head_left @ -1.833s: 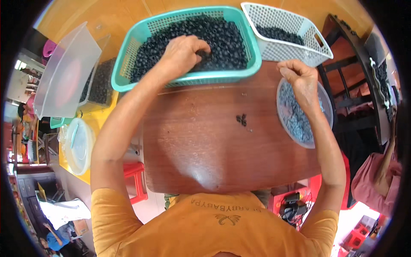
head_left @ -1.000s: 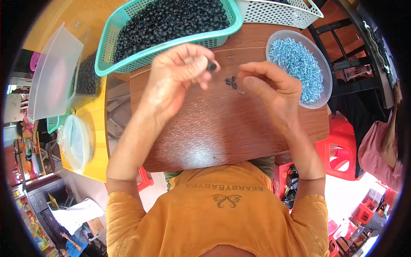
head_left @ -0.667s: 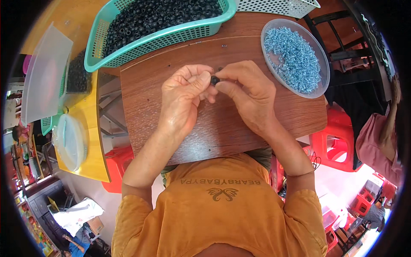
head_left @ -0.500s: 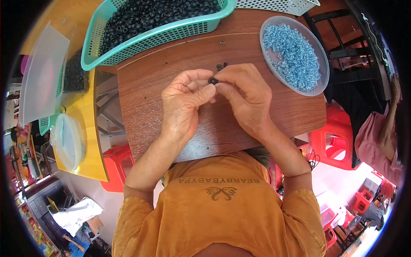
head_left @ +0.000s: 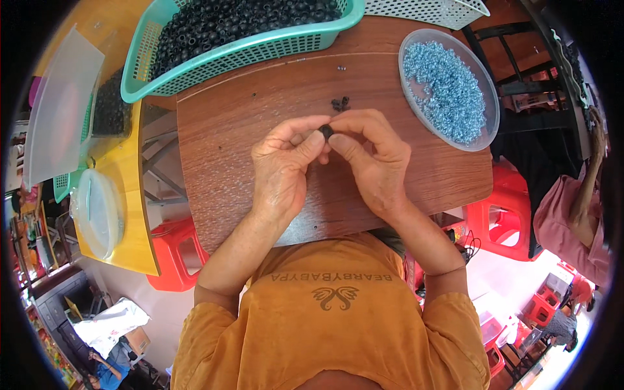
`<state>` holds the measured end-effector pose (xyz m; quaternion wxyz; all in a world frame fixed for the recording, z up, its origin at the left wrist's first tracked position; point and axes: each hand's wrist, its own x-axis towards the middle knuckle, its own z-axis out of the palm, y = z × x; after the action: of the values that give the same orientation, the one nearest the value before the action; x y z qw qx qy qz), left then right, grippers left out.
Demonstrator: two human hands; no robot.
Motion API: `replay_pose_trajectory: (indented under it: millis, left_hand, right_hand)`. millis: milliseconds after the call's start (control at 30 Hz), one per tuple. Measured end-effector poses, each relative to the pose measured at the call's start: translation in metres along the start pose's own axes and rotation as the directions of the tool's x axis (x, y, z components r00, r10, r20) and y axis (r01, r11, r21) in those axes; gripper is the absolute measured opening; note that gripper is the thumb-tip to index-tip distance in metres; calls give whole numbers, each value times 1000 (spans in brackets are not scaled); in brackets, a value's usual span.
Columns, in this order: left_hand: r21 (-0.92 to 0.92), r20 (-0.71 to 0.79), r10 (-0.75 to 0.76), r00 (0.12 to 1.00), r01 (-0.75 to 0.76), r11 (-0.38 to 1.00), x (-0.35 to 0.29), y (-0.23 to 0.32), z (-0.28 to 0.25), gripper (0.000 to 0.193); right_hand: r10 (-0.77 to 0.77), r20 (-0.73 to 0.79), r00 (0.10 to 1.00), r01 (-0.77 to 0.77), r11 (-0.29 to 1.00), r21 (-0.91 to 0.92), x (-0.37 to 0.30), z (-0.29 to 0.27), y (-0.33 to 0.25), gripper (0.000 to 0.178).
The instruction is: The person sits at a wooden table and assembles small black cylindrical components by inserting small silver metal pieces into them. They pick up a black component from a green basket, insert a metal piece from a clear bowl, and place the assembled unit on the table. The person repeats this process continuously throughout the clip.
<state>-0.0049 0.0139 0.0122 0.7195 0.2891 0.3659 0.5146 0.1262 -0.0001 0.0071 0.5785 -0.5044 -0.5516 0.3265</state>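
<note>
My left hand (head_left: 285,162) and my right hand (head_left: 370,156) meet over the middle of a dark wooden table (head_left: 234,143). Together their fingertips pinch one small black ring-shaped part (head_left: 326,131). Just beyond the fingers, a few loose black parts (head_left: 340,103) lie on the wood. A teal basket (head_left: 260,49) full of the same black parts stands at the far edge. A clear round dish (head_left: 484,110) of small light-blue pieces (head_left: 445,91) sits at the far right.
A white mesh basket (head_left: 422,8) stands beside the teal one. On a yellow table (head_left: 130,221) to the left are a clear lid (head_left: 62,110) and a round clear container (head_left: 97,211). Red stools (head_left: 175,253) stand below. A person in pink (head_left: 572,214) is at the right edge.
My left hand came back from the teal basket with a black part and my right hand left the blue dish. Both hands met at the table's middle and now hold the part between them.
</note>
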Motion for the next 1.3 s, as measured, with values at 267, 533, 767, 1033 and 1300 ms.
replay_pose_trajectory:
  millis: [267,533,767,1033,1300]
  left_hand:
    - [-103,9,-51,999,52,993,13,2,-12,15]
    - [-42,-10,-27,1000,26,999,19,2,-22,17]
    - [-26,-5,-34,999,33,999,23,1,-25,15]
    - [32,13,-47,999,47,998,21,0,-23,16]
    - [71,-17,-11,1000,13,997,28,-12,-18,16]
  right_hand:
    - [-10,-2,1000,9,969,-247,33,-10,14,14]
    - [-255,212,943,324,572,-753,93,-16,64,11]
    - [-277,268,923,383,575,-723,95,-15,66,5]
    - [144,213,966,-76,952,-298,56,-21,2,10]
    - [17,183,983,52,930,-364,48,-20,18,7]
